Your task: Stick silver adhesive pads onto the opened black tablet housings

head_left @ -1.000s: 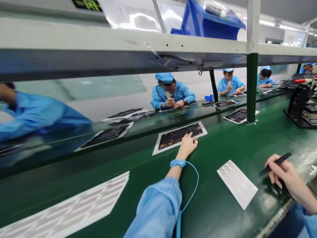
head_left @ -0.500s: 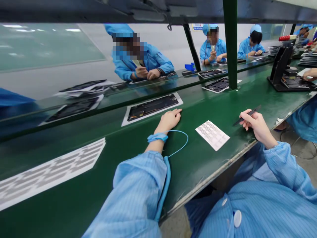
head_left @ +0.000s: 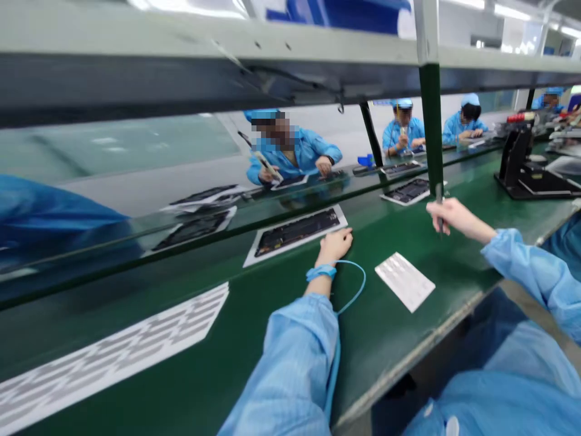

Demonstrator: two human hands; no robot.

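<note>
My left hand (head_left: 336,243), with a blue wrist strap (head_left: 321,272) and coiled cord, lies at the near right corner of a black device panel (head_left: 297,231) on a white sheet. Its fingers are curled in, and whatever may be between them is hidden. Raised above the bench, my right hand (head_left: 447,215) pinches slim black tweezers (head_left: 439,195), held nearly upright and blurred. Below and between the hands, a small white label card (head_left: 405,282) lies flat. A large sheet of grey-striped labels (head_left: 122,351) rests at left.
A green post (head_left: 431,127) rises beside another black panel (head_left: 410,191). A black press fixture (head_left: 515,163) stands at right. Co-workers in blue (head_left: 290,151) sit beyond the bench divider. An overhead shelf (head_left: 181,85) spans the top; the bench edge (head_left: 408,357) runs near my body.
The view has tilted up, showing more of the shelf. My left fingers have curled at the panel's corner. My right hand has moved up and forward, turning the tweezers from slanted to nearly upright.
</note>
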